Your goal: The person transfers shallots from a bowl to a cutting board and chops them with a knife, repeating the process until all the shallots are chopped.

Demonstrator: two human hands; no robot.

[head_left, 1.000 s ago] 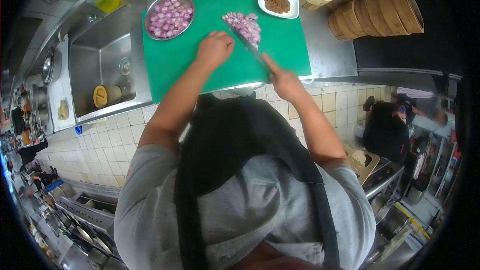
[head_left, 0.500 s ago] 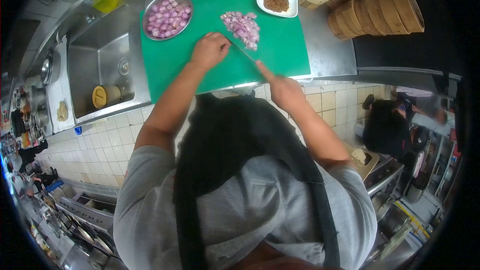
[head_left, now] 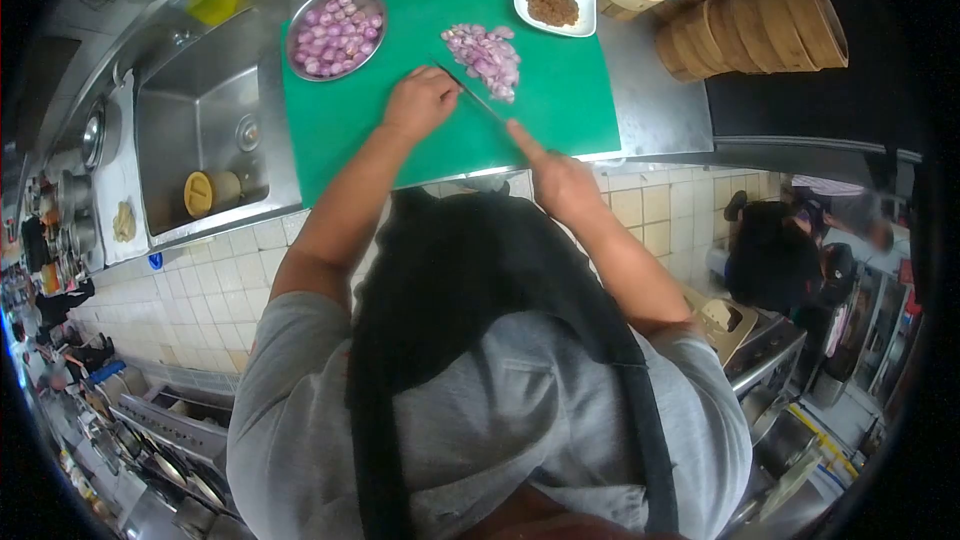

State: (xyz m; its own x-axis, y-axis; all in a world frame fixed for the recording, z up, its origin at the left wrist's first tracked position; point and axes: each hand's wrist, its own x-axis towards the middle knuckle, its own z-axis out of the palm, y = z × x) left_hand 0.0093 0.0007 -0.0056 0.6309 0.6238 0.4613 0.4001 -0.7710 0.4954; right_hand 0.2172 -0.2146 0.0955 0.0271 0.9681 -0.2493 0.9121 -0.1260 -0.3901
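Note:
My right hand is wrapped round the handle of a knife, its index finger stretched along toward the blade. The thin blade runs up and left over the green cutting board, close beside my left hand. The fingers of my left hand are curled down onto the board; what they press on is hidden beneath them. A heap of sliced shallots lies just beyond the blade. Whole peeled shallots fill a metal bowl at the board's far left corner.
A white dish of brown minced food stands at the board's far edge. Left is a metal sink with a yellow-lidded container. Bamboo steamers are stacked on the right. Another person is behind, at right.
The knife has shifted slightly up and left, and more of its blade shows past my left hand. My right hand has moved a little with it. My left hand stays nearly in place.

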